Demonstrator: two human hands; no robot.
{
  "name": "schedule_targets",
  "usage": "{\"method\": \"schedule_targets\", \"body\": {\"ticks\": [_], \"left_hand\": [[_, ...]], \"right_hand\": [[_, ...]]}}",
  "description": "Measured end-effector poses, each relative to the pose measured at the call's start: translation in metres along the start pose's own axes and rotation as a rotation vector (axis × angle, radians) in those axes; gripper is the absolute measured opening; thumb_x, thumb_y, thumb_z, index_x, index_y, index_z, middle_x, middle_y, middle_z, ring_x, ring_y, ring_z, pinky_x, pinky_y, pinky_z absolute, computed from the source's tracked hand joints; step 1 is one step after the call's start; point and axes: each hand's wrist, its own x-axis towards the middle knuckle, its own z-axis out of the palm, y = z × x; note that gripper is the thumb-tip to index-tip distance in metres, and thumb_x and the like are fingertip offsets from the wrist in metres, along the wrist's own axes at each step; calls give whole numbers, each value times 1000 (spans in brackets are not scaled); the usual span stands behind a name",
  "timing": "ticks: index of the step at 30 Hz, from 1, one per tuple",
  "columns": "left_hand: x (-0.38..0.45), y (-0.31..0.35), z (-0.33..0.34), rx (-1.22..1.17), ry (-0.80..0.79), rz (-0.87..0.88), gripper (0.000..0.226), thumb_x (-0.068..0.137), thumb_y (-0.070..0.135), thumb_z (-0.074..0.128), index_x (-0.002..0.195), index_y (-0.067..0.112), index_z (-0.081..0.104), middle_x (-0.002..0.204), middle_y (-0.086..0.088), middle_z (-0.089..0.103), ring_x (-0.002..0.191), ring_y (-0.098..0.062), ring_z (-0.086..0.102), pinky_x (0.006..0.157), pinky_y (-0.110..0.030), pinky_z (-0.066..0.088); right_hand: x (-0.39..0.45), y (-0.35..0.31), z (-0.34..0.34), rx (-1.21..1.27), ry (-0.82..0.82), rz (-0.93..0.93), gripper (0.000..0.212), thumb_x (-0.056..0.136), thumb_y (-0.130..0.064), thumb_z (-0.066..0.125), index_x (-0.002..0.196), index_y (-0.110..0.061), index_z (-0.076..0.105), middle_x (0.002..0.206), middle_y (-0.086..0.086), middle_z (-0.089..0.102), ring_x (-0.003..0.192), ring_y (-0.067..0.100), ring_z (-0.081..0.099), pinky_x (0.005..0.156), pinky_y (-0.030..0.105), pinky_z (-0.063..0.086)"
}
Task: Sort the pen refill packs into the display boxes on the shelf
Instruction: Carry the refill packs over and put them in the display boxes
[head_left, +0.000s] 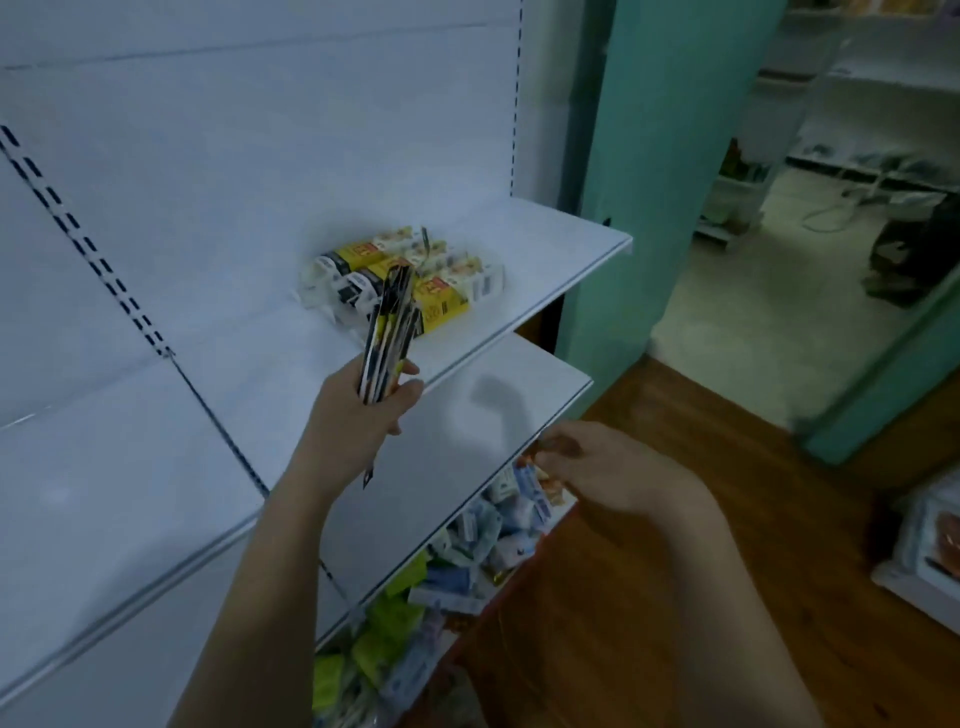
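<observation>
My left hand (358, 415) grips a bundle of flat pen refill packs (389, 322), held upright in front of the upper white shelf (561, 270). On that shelf stand several yellow, black and white display boxes (415, 275), just behind the bundle. My right hand (597, 462) is lower, at the front edge of the middle shelf (467, 431), with its fingers curled round something small and reddish that I cannot make out. Below that hand lies a heap of loose packs (467, 551) in white, blue and green.
The white shelving unit runs along the left with slotted uprights (83, 239). A teal pillar (670, 156) stands to the right of it. Wooden floor (675, 597) lies below, with a doorway into another room behind. A pale crate (930, 540) sits at the right edge.
</observation>
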Motion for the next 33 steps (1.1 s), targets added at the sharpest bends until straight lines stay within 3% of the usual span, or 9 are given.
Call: {"method": "schedule_targets", "body": {"ticks": [3, 6, 10, 15, 18, 20, 24, 29, 33], "left_hand": [[44, -2, 1, -41, 25, -4, 10, 92, 15, 66, 97, 24, 63, 57, 2, 55, 48, -12, 53, 47, -19, 45], [85, 0, -4, -105, 69, -5, 9, 95, 16, 62, 99, 17, 54, 59, -8, 49, 44, -19, 48, 45, -28, 44], [130, -4, -26, -203, 335, 56, 12, 99, 17, 55, 103, 12, 45, 66, -3, 53, 40, -25, 46, 40, -30, 41], [160, -16, -47, -282, 579, 32, 16, 100, 27, 53, 86, 22, 47, 66, -7, 52, 40, -21, 40, 41, -28, 35], [169, -25, -54, -292, 695, -12, 9, 98, 23, 58, 90, 21, 56, 58, -3, 46, 44, -17, 42, 43, -26, 36], [171, -31, -55, -379, 762, -38, 4, 98, 19, 58, 93, 18, 58, 61, 0, 47, 50, -14, 43, 47, -26, 38], [184, -24, -55, -453, 877, -8, 15, 100, 20, 54, 85, 16, 51, 64, -2, 46, 47, -17, 41, 45, -27, 38], [196, -8, -44, -361, 1087, 29, 37, 101, 32, 52, 69, 21, 37, 57, -5, 25, 47, -20, 16, 43, -28, 19], [190, -9, -26, -297, 1232, 20, 42, 102, 42, 43, 72, 15, 51, 60, -6, 54, 53, -20, 50, 51, -30, 46]], "right_hand": [[49, -11, -17, -26, -60, -8, 34, 99, -42, 51, 128, -25, 53, 113, 1, 64, 92, 25, 68, 82, 37, 53], [95, -28, -34, -54, -67, -57, 36, 100, -46, 48, 131, -29, 52, 121, -4, 57, 95, 15, 61, 84, 32, 50], [155, -61, -42, 30, 18, -266, 24, 101, -43, 48, 119, -31, 59, 112, -10, 59, 92, 6, 59, 78, 25, 51], [211, -100, -55, 144, -22, -475, 13, 100, -33, 53, 104, -37, 65, 94, -11, 63, 82, 5, 58, 68, 11, 45], [244, -119, -64, 237, -6, -579, 14, 99, -24, 56, 101, -29, 69, 88, -4, 67, 71, 9, 59, 62, 21, 51], [266, -127, -69, 244, -22, -623, 14, 98, -24, 57, 97, -29, 70, 85, -7, 65, 68, 2, 56, 55, 16, 48], [316, -152, -82, 95, -75, -731, 13, 99, -26, 56, 107, -30, 66, 101, -16, 65, 91, -2, 59, 70, 8, 44], [369, -180, -79, -113, -201, -794, 28, 98, -27, 58, 126, -25, 58, 129, -6, 57, 118, 11, 52, 98, 35, 45], [375, -191, -69, -222, -298, -853, 35, 96, -25, 61, 130, -24, 55, 132, -3, 53, 111, 16, 55, 90, 37, 52]]}}
